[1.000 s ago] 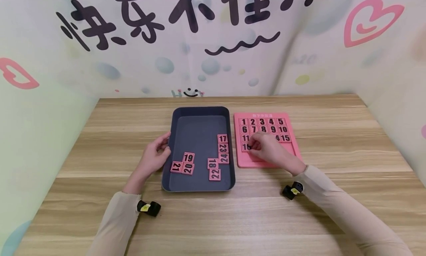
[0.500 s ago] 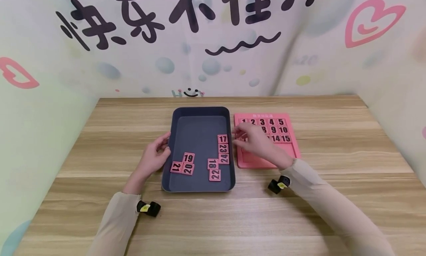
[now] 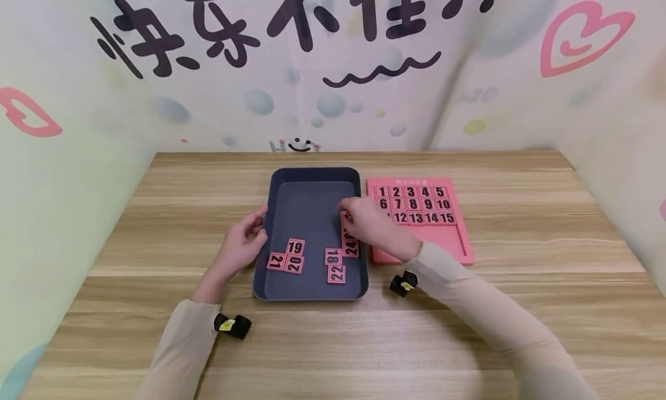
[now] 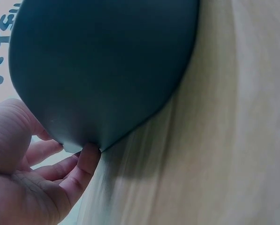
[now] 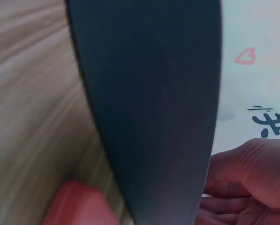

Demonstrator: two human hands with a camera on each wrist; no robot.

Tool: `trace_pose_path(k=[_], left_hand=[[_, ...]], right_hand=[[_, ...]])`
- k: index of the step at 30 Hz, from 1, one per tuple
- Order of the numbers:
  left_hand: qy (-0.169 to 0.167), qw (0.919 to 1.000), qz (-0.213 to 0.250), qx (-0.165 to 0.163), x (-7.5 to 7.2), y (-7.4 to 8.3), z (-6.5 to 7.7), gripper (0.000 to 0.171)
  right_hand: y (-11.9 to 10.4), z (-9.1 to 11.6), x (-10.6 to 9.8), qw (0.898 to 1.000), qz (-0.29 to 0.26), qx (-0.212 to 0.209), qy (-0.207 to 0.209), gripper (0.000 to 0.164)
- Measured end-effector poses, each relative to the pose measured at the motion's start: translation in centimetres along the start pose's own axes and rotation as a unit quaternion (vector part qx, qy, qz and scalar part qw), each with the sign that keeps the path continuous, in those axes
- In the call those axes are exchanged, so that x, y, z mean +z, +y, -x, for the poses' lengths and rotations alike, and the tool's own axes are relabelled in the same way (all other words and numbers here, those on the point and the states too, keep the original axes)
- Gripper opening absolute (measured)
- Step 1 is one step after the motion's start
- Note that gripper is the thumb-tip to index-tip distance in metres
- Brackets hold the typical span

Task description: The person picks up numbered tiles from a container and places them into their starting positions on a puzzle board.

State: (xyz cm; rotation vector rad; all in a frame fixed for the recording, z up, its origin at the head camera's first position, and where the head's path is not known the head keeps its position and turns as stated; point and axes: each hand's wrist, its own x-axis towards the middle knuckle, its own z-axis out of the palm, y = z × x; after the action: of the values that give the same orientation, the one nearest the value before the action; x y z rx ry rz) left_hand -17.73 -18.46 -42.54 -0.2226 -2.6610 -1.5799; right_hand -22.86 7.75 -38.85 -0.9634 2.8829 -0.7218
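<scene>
My left hand (image 3: 240, 244) grips the left rim of a dark blue-grey tray (image 3: 312, 195), thumb and fingertips at its edge in the left wrist view. Over the tray's right wall reaches my right hand (image 3: 372, 221), fingertips right at the tile 17 (image 3: 344, 216), which they partly cover; I cannot tell whether they pinch it. Below it lie the partly covered tile 23 and tile 24 (image 3: 351, 248), then tile 18 (image 3: 333, 256) and tile 22 (image 3: 336, 274). Tiles 19 (image 3: 295, 247), 20 (image 3: 294, 265) and 21 (image 3: 276, 261) sit at the tray's lower left.
Right of the tray lies a pink number puzzle board (image 3: 463, 238), its top three rows filled with tiles up to 15 (image 3: 447, 218). My right hand and wrist hide its lower left. A printed wall (image 3: 208, 111) stands behind the wooden table (image 3: 182, 180).
My right hand has left the fourth row of the board, where tile 16 lay, and moved left over the tray's wall to tile 17. The left hand and tray have stayed in place.
</scene>
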Motion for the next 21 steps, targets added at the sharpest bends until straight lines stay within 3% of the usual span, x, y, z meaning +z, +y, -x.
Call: trace_pose_path(k=[4,9,16,21], left_hand=[[0.001,1.0,0.003,0.001,0.0,-0.1,0.0,0.049],[0.002,1.0,-0.001,0.004,0.0,-0.3,-0.1,0.049],[0.004,1.0,-0.001,0.004,0.1,-0.2,-0.1,0.049],[0.001,1.0,0.002,0.003,-0.1,0.0,0.0,0.049]], right_hand=[[-0.9,-0.5,0.2,0.998,0.036,0.034,-0.044,0.023],[-1.6,-1.0,0.4,0.994,0.037,0.067,-0.081,0.025],[-1.2,-1.6,0.8,0.998,-0.023,0.026,-0.056,0.019],[-0.6,-2.0,1.1,0.998,-0.057,0.015,-0.024,0.027]])
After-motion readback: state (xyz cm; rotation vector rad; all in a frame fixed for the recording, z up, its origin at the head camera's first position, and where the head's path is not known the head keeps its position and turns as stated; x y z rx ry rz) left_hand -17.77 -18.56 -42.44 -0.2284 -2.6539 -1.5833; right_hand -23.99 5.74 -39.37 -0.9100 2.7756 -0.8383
